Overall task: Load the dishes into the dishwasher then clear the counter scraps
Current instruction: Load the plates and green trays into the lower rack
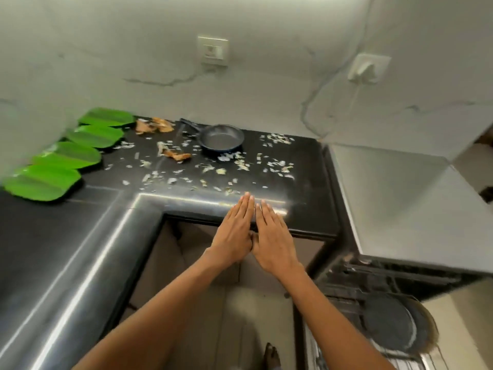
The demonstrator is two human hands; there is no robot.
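Dishwasher (pixel 386 303), door lowered at 4 o'clock, is showing a rack holding a dark round plate (pixel 386 323); its lower part is running out of the picture. Black L-shaped counter (pixel 66 249) is filling the left and centre beneath a grey marbled wall (pixel 266 84) carrying two sockets. Four green leaf-shaped plates (pixel 42 181) are lying in a row at 9 to 10 o'clock. A small dark frying pan (pixel 222 140) is sitting at 12 o'clock. Pale scraps (pixel 240 164) are littering the counter around it; blur is obscuring what they are. Left hand (pixel 234 233) and right hand (pixel 274 241) are lying flat, fingers together, side by side at the counter's front edge, gripping nothing.
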